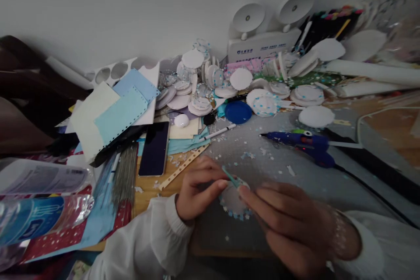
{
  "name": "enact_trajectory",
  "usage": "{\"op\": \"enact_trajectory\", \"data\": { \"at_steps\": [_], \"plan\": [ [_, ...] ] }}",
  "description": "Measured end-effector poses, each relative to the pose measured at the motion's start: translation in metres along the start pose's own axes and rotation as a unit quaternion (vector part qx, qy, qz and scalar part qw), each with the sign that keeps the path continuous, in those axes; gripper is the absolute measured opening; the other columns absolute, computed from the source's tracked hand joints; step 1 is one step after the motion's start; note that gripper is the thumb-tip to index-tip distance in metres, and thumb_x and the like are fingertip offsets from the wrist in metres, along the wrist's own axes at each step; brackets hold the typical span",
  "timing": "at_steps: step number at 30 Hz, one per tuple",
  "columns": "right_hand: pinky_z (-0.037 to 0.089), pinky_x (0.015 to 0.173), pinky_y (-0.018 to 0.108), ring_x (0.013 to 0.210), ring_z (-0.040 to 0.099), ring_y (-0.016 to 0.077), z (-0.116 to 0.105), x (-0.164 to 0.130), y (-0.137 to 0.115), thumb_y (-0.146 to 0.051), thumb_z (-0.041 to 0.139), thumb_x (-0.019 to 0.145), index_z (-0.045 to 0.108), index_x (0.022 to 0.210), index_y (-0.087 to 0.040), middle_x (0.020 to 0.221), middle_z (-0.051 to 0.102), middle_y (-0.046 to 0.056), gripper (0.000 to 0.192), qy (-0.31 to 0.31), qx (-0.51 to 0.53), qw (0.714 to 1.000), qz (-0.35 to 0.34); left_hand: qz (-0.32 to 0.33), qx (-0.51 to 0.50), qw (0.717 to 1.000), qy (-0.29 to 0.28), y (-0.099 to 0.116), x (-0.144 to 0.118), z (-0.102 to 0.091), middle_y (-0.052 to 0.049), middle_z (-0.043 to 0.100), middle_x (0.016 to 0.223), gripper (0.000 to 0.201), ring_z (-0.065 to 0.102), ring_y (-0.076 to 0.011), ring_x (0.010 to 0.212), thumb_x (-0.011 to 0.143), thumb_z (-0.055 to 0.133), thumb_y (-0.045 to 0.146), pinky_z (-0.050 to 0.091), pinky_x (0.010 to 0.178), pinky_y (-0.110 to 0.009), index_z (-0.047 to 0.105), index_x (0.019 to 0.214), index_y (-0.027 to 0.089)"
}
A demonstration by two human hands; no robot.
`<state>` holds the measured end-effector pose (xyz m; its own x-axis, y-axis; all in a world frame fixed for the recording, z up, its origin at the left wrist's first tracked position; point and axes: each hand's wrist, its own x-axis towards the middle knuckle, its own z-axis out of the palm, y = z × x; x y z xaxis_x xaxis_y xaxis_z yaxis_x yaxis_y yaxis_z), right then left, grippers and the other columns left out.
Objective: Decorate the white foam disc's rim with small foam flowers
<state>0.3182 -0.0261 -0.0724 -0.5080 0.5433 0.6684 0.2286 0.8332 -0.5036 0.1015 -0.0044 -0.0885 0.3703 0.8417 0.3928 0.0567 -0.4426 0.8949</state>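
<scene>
Your left hand (197, 190) pinches a small teal strip (232, 179) between thumb and fingertips, closed on its end. Your right hand (288, 223), fingers curled, presses down on a white foam disc (232, 201) rimmed with pale blue flecks, lying on the grey surface (328, 183) between both hands. At 1 o'clock from the disc lies a blue glue gun (305, 142); at 10 o'clock, a dark phone (154, 148).

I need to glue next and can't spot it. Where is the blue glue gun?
In the head view, the blue glue gun lies right of centre on the grey mat, beyond the right hand.
</scene>
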Motion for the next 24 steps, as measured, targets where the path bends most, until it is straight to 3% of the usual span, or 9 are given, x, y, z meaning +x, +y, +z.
{"op": "enact_trajectory", "data": {
  "at_steps": [3, 9, 14, 17, 20, 22, 24],
  "plan": [
    [0.060, 0.069, 0.030, 0.084, 0.069, 0.0172, 0.001, 0.014, -0.002, -0.014, 0.051, 0.086, 0.057, 0.082, -0.029, 0.094, 0.077, 0.002, 0.017, -0.080, -0.143, 0.969, -0.185, -0.029, -0.051, 0.998, -0.011, 0.002, -0.001, 0.000, -0.007, 0.066, 0.068, 0.028, 0.057, -0.0173, 0.068, 0.090, 0.059, 0.039, 0.043, 0.068, -0.032, 0.078, 0.090, 0.018],
    [0.061, 0.067, 0.029, 0.080, 0.069, 0.0171, 0.008, 0.028, -0.006, -0.012, 0.045, 0.089, 0.055, 0.078, -0.025, 0.088, 0.077, 0.006, 0.020, -0.069, -0.211, 0.949, -0.223, -0.152, -0.120, 0.981, 0.016, -0.002, -0.006, 0.004, -0.005, 0.061, 0.060, 0.031, 0.052, -0.0161, 0.065, 0.088, 0.062, 0.042, 0.042, 0.063, -0.030, 0.079, 0.075, 0.019],
    [0.060, 0.071, 0.030, 0.088, 0.069, 0.0181, 0.012, 0.023, -0.002, -0.014, 0.041, 0.090, 0.056, 0.087, -0.022, 0.098, 0.075, 0.010, 0.017, -0.034, -0.196, 0.967, -0.158, -0.218, -0.144, 0.964, 0.052, -0.005, -0.007, 0.005, -0.003, 0.060, 0.064, 0.035, 0.051, -0.0142, 0.062, 0.086, 0.062, 0.045, 0.040, 0.059, -0.026, 0.072, 0.068, 0.017],
    [0.059, 0.069, 0.032, 0.087, 0.068, 0.0178, -0.007, 0.011, 0.003, -0.012, 0.044, 0.087, 0.057, 0.088, -0.027, 0.093, 0.076, 0.004, 0.020, -0.043, -0.197, 0.968, -0.151, -0.229, -0.114, 0.962, 0.099, -0.009, -0.005, 0.004, 0.000, 0.053, 0.063, 0.039, 0.046, -0.0126, 0.059, 0.089, 0.056, 0.048, 0.038, 0.057, -0.025, 0.064, 0.067, 0.017],
    [0.056, 0.068, 0.037, 0.085, 0.067, 0.0217, -0.035, -0.013, 0.008, -0.013, 0.052, 0.082, 0.057, 0.083, -0.029, 0.089, 0.074, 0.005, 0.017, -0.050, -0.233, 0.963, -0.130, -0.225, -0.085, 0.959, 0.147, -0.014, -0.004, 0.004, 0.001, 0.046, 0.065, 0.039, 0.041, -0.0122, 0.061, 0.091, 0.051, 0.049, 0.035, 0.057, -0.024, 0.056, 0.069, 0.018],
    [0.053, 0.062, 0.038, 0.071, 0.065, 0.0214, -0.050, -0.030, 0.009, -0.009, 0.056, 0.076, 0.053, 0.073, -0.028, 0.079, 0.072, 0.005, 0.020, -0.033, -0.286, 0.955, -0.074, -0.226, -0.089, 0.957, 0.157, -0.018, -0.004, 0.005, 0.002, 0.043, 0.067, 0.037, 0.039, -0.0122, 0.062, 0.093, 0.049, 0.048, 0.035, 0.058, -0.023, 0.053, 0.072, 0.018],
    [0.049, 0.058, 0.039, 0.063, 0.062, 0.0213, -0.058, -0.045, 0.011, -0.008, 0.055, 0.072, 0.046, 0.067, -0.028, 0.071, 0.067, 0.004, 0.022, -0.008, -0.322, 0.946, 0.032, -0.232, -0.104, 0.955, 0.150, -0.019, -0.004, 0.006, 0.002, 0.042, 0.068, 0.036, 0.038, -0.0120, 0.062, 0.095, 0.046, 0.048, 0.034, 0.056, -0.023, 0.051, 0.074, 0.019]
  ]
}}
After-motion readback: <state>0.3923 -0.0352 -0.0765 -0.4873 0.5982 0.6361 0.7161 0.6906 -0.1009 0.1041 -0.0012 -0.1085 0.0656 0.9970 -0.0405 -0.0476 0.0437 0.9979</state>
